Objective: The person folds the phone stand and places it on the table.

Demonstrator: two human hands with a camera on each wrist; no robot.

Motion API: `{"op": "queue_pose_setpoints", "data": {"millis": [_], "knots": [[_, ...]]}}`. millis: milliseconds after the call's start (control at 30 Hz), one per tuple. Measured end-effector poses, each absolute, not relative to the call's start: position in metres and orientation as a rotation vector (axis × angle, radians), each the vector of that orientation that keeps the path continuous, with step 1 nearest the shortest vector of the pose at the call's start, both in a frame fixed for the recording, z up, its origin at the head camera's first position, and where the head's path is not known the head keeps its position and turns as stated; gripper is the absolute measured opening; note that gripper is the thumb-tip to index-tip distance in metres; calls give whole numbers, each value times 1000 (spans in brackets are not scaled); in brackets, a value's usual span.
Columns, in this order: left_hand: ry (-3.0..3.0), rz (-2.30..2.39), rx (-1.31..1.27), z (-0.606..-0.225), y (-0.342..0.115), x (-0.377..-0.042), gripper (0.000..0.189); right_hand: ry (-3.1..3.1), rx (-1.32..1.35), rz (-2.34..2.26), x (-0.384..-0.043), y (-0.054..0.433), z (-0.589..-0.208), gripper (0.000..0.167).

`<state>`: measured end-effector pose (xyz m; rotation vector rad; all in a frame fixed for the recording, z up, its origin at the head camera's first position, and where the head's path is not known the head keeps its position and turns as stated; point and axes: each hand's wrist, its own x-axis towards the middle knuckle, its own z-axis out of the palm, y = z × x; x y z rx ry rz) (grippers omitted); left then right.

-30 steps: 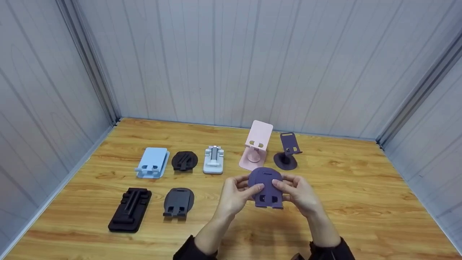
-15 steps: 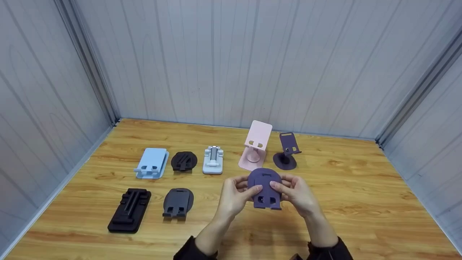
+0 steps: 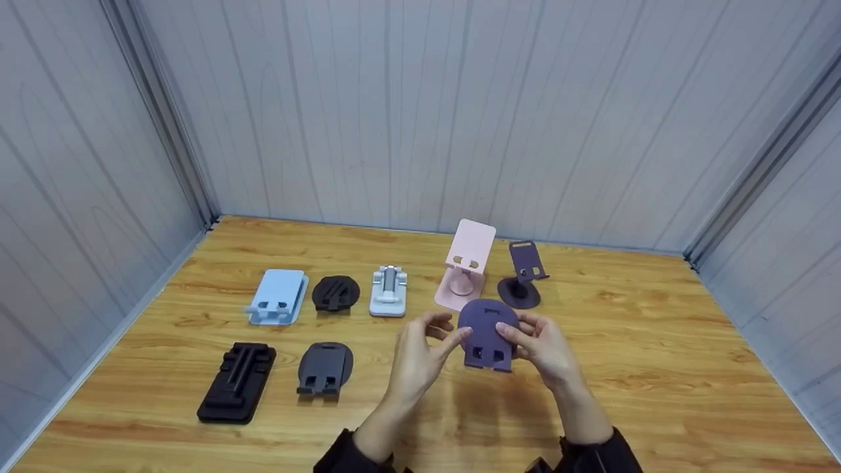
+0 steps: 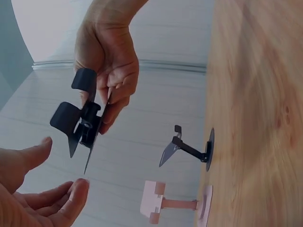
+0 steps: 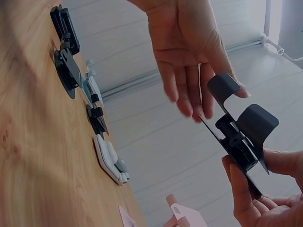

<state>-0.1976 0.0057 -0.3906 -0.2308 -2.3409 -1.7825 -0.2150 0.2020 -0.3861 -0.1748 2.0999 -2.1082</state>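
A folded purple phone stand (image 3: 485,336) with a round base is held up above the table. My right hand (image 3: 546,351) pinches it by its right side, thumb on the front plate and fingers behind. Beside its left edge is my left hand (image 3: 417,361), thumb and fingers spread. The left wrist view shows a gap between these left fingertips (image 4: 79,189) and the stand. Seen edge-on there, the stand's two front hooks (image 4: 66,116) stick out and its plate and base lie close together, with the hinge between them.
An unfolded pink stand (image 3: 472,246) and a dark purple stand (image 3: 525,263) are upright behind the hands. To the left lie folded stands: light blue (image 3: 279,292), round black (image 3: 336,293), white (image 3: 388,292), long black (image 3: 236,381) and grey (image 3: 325,368). Panel walls (image 3: 420,118) surround the table.
My left hand has loosened from the stand's left side, its fingers parting from it. The stand has shifted slightly up and right in my right hand.
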Motion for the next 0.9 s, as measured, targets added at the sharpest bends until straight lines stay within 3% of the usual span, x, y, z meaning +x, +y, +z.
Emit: {"op": "queue_pose_setpoints", "data": {"millis": [467,900], "knots": [[-2258,-1914,-264,-407,13,-200,19,2087,-180,-2086,-222,190,-399,37],[-2383,-1975,-51,-420,-18,-205,22,2102,-214,-1840,-244,178,-416,51]]}}
